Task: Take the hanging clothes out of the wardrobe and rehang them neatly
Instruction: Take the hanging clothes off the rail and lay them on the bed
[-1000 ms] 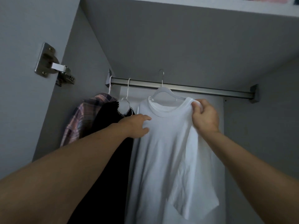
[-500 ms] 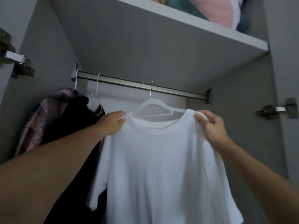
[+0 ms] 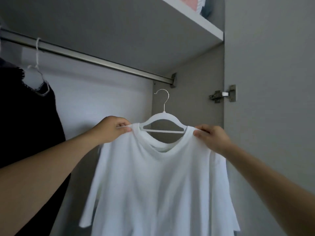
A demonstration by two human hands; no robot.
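Hanging off the rail (image 3: 88,57) and below it, a white T-shirt (image 3: 158,181) is draping from a white hanger (image 3: 163,121) whose hook is touching nothing. Left hand (image 3: 110,130) and right hand (image 3: 211,138) are each pinching a shoulder, fingers closed on cloth.
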